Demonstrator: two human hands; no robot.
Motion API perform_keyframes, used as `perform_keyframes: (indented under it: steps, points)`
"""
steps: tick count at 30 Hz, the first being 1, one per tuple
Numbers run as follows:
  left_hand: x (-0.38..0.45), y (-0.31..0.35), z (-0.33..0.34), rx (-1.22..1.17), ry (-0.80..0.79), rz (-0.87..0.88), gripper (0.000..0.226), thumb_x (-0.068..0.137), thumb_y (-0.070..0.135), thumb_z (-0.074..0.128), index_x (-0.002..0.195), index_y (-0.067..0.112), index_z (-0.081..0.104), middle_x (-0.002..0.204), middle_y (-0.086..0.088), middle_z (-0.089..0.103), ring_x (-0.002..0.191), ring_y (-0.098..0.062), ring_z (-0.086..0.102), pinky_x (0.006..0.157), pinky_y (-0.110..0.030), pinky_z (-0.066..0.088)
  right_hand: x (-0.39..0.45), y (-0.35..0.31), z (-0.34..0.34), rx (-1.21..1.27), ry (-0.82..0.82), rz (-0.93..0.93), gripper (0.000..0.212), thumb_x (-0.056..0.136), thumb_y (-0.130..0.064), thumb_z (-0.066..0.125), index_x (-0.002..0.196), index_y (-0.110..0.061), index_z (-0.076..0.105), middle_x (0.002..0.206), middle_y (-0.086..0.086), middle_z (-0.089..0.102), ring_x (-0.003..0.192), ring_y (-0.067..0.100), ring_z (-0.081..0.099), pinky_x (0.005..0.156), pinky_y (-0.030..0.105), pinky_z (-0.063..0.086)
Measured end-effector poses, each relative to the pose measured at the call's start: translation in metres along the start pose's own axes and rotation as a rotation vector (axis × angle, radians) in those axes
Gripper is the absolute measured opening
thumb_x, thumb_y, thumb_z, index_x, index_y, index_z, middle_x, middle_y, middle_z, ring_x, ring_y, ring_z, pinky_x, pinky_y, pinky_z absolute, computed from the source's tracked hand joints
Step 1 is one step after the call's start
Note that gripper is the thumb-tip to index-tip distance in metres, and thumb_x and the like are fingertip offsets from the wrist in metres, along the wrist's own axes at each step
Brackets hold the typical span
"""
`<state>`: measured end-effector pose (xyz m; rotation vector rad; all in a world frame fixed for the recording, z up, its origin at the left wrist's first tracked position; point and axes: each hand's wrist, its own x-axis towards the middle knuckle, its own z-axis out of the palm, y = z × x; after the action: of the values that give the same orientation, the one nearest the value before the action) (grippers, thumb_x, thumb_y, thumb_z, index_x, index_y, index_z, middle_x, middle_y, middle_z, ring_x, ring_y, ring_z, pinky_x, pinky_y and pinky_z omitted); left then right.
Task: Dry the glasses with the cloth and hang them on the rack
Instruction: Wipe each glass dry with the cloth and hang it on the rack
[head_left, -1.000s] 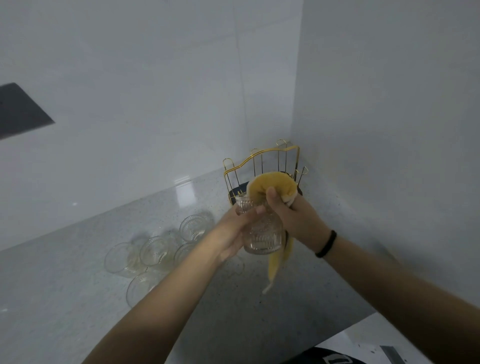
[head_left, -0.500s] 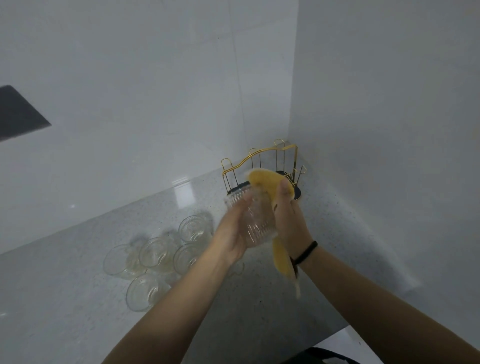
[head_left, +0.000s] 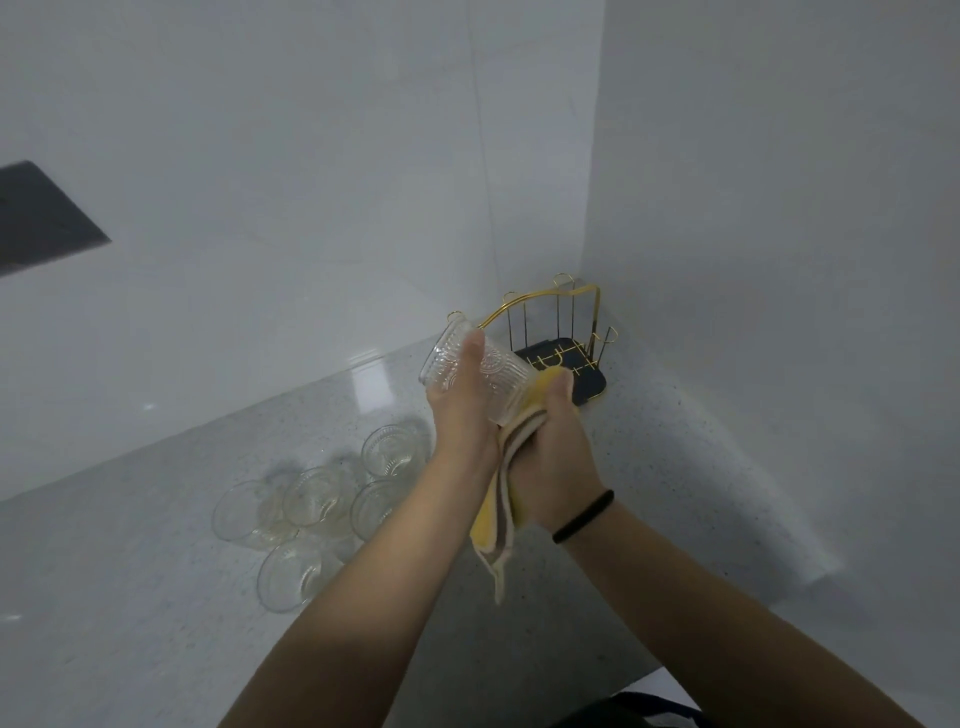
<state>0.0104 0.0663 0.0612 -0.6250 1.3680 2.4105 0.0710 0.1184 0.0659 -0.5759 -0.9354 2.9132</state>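
Ribbed clear glass (head_left: 475, 376) is tilting above the tabletop (head_left: 156, 597), left hand (head_left: 462, 421) gripping it; right hand (head_left: 558, 452) is clutching the yellow cloth (head_left: 496, 512) against its base. Gold rack (head_left: 558, 332) is standing just beyond in the far corner; five glasses (head_left: 317, 501) are waiting left.

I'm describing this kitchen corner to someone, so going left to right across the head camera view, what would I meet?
Dark panel on the wall → glasses on the counter → left hand holding a glass → right hand gripping the yellow cloth
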Motion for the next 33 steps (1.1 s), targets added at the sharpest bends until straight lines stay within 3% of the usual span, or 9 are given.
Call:
perform_keyframes:
  steps: [7, 11, 14, 18, 22, 26, 28, 30, 33]
  points:
    - [0.003, -0.010, -0.005, -0.129, -0.077, -0.125, 0.115, 0.038, 0.054, 0.094, 0.135, 0.016, 0.046, 0.133, -0.020, 0.057, 0.117, -0.039, 0.059, 0.100, -0.058, 0.046, 0.008, -0.012, -0.005, -0.004, 0.002, 0.073, 0.080, 0.088, -0.066, 0.023, 0.133, -0.004, 0.044, 0.132, 0.020, 0.052, 0.122, 0.031, 0.050, 0.098, 0.043, 0.043]
    - [0.007, -0.010, -0.008, -0.224, -0.155, -0.273, 0.094, 0.065, 0.054, 0.079, 0.140, 0.012, 0.040, 0.133, -0.024, 0.054, 0.115, -0.042, 0.059, 0.099, -0.056, 0.047, 0.002, 0.015, -0.009, -0.173, -0.010, 0.068, 0.078, 0.085, -0.063, 0.024, 0.144, -0.012, 0.027, 0.147, 0.012, 0.036, 0.135, 0.026, 0.034, 0.114, 0.047, 0.023]
    - [0.001, -0.013, -0.004, -0.225, -0.183, -0.303, 0.111, 0.054, 0.048, 0.086, 0.145, 0.016, 0.032, 0.141, -0.023, 0.046, 0.119, -0.042, 0.055, 0.088, -0.054, 0.054, 0.003, 0.015, -0.016, -0.426, 0.070, -0.053, 0.078, 0.082, -0.064, 0.021, 0.143, -0.016, 0.029, 0.142, 0.011, 0.042, 0.129, 0.025, 0.043, 0.109, 0.047, 0.033]
    - [-0.004, -0.019, 0.002, -0.235, -0.304, -0.298, 0.112, 0.057, 0.044, 0.086, 0.148, 0.018, 0.026, 0.149, -0.024, 0.037, 0.128, -0.042, 0.049, 0.103, -0.056, 0.043, 0.024, -0.004, -0.033, -0.546, 0.181, -0.119, 0.070, 0.090, -0.060, 0.014, 0.134, -0.014, 0.045, 0.129, 0.009, 0.056, 0.117, 0.024, 0.054, 0.103, 0.043, 0.040]
    - [-0.002, -0.013, 0.010, -0.207, -0.259, -0.316, 0.075, 0.083, 0.053, 0.063, 0.135, 0.004, 0.042, 0.135, -0.022, 0.053, 0.121, -0.037, 0.055, 0.104, -0.049, 0.044, 0.014, 0.016, -0.028, -0.441, 0.111, -0.236, 0.089, 0.076, -0.076, 0.038, 0.141, -0.016, 0.033, 0.138, 0.007, 0.049, 0.125, 0.022, 0.049, 0.104, 0.044, 0.040]
    - [-0.004, -0.016, 0.010, -0.135, -0.208, -0.349, 0.083, 0.080, 0.060, 0.063, 0.136, 0.004, 0.040, 0.136, -0.021, 0.051, 0.124, -0.036, 0.053, 0.104, -0.045, 0.044, 0.009, 0.021, -0.019, -0.528, 0.125, -0.324, 0.096, 0.071, -0.079, 0.038, 0.146, -0.022, 0.019, 0.147, 0.002, 0.035, 0.134, 0.017, 0.038, 0.109, 0.038, 0.035]
    - [-0.008, -0.015, 0.009, -0.134, -0.226, -0.385, 0.083, 0.078, 0.061, 0.065, 0.135, 0.004, 0.045, 0.134, -0.023, 0.053, 0.119, -0.035, 0.056, 0.096, -0.045, 0.048, 0.015, 0.015, -0.014, -0.595, 0.194, -0.363, 0.099, 0.066, -0.082, 0.039, 0.143, -0.021, 0.025, 0.140, 0.000, 0.043, 0.127, 0.015, 0.045, 0.104, 0.034, 0.040]
    - [-0.010, -0.014, 0.010, -0.129, -0.243, -0.346, 0.066, 0.086, 0.057, 0.059, 0.124, 0.003, 0.051, 0.124, -0.024, 0.059, 0.111, -0.036, 0.060, 0.094, -0.046, 0.049, 0.027, -0.003, -0.012, -0.552, 0.290, -0.284, 0.097, 0.063, -0.086, 0.038, 0.135, -0.020, 0.039, 0.127, 0.003, 0.055, 0.114, 0.019, 0.056, 0.097, 0.037, 0.046]
    - [-0.006, -0.013, 0.015, -0.166, -0.212, -0.291, 0.058, 0.086, 0.049, 0.063, 0.119, 0.004, 0.047, 0.117, -0.021, 0.060, 0.108, -0.037, 0.062, 0.095, -0.049, 0.051, 0.032, -0.008, -0.018, -0.421, 0.269, -0.108, 0.074, 0.087, -0.067, 0.024, 0.134, -0.013, 0.044, 0.131, 0.005, 0.054, 0.117, 0.021, 0.054, 0.095, 0.033, 0.044]
